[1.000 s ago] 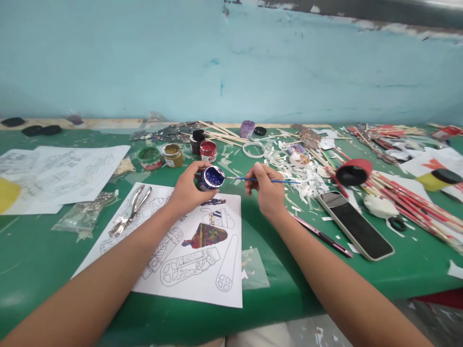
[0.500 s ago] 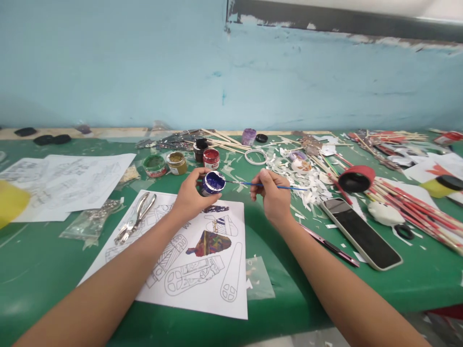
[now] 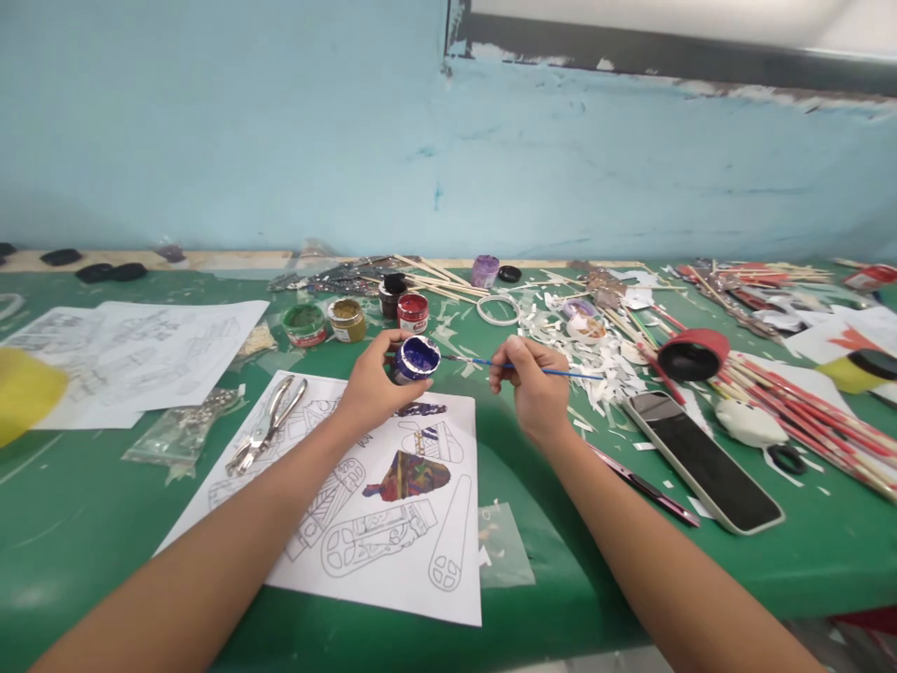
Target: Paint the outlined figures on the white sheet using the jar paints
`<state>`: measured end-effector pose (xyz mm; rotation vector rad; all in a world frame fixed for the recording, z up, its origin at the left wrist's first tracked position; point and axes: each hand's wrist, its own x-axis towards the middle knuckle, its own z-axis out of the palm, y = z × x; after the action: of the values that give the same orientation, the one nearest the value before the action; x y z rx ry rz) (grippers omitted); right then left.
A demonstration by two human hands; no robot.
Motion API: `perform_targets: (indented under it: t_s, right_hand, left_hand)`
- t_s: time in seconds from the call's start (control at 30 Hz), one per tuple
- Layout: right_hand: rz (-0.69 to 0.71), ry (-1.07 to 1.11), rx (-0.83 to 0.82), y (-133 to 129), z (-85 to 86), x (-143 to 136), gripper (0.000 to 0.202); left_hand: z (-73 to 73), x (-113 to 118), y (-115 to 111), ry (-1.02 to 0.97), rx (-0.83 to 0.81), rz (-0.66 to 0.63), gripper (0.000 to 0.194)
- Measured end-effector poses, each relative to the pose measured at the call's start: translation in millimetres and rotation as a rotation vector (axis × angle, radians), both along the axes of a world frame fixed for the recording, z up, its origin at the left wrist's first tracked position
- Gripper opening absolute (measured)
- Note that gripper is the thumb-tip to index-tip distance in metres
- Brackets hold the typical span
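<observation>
My left hand [image 3: 378,379] is wrapped round a small open jar of blue paint [image 3: 419,359], tilted a little towards me above the far edge of a printed sheet. Between the fingertips of my right hand [image 3: 533,383] is a thin blue paintbrush [image 3: 561,372]. Its bristle end points left, close to the jar's rim; I cannot tell whether it touches. Beneath my left forearm lies the white sheet with outline drawings [image 3: 392,598], a few of them painted in dark colours. A metal hole-punch plier [image 3: 270,425] rests on that sheet.
Open green [image 3: 305,327], ochre [image 3: 347,321] and red [image 3: 413,314] paint jars stand behind my left hand. Right of my right hand are white paper scraps [image 3: 603,365], a phone [image 3: 704,463], a pink cutter [image 3: 648,486] and red sticks [image 3: 805,411]. More printed sheets [image 3: 189,355] lie left.
The view has shifted slightly, so everything sits a bit further right and lower. The brush tip remains near the jar's rim, and both hands keep their holds.
</observation>
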<state>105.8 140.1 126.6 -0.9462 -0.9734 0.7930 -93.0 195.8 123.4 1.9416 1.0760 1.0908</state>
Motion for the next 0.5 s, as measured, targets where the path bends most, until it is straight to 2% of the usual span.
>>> perform_targets:
  t_s: [0.13, 0.5]
  right_hand:
    - [0.03, -0.009, -0.023, 0.2, -0.9, -3.4, 0.046]
    - [-0.066, 0.01, -0.068, 3.8, -2.6, -2.7, 0.048]
  left_hand:
    - [0.6, 0.2, -1.1, 0.024, 0.014, 0.006, 0.047]
    - [0.6, 0.5, -1.1, 0.005, 0.011, 0.019, 0.045]
